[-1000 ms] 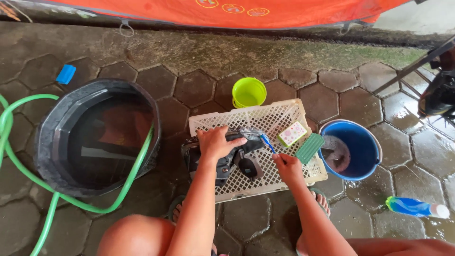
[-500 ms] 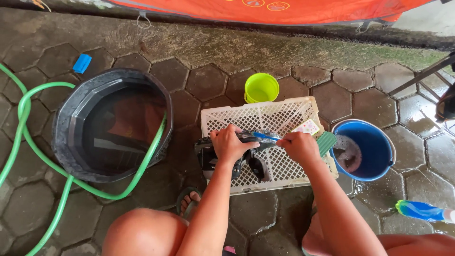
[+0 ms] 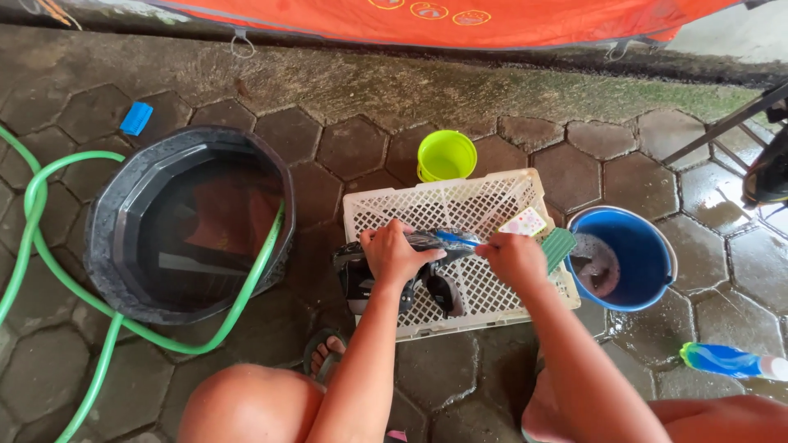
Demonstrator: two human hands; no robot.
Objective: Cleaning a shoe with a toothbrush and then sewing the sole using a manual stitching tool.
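My left hand [image 3: 394, 256] grips a black shoe [image 3: 361, 277] lying on an upturned white plastic crate [image 3: 460, 205]. My right hand [image 3: 513, 258] holds a blue-handled small brush [image 3: 454, 239] against the top of the shoe. A green scrubbing brush [image 3: 558, 247] and a small pale sponge or soap piece [image 3: 525, 221] rest on the crate's right side, just beyond my right hand.
A blue bucket [image 3: 648, 254] of soapy water stands right of the crate. A lime-green cup [image 3: 446, 155] sits behind it. A large black tub [image 3: 107, 238] with water and a green hose [image 3: 49, 271] lie left. A blue bottle [image 3: 726, 359] lies at right, a blue block [image 3: 136, 118] far left.
My right hand came in from the green brush to the shoe, with the small brush on it. The camera drifted left, so everything sits further right in view.
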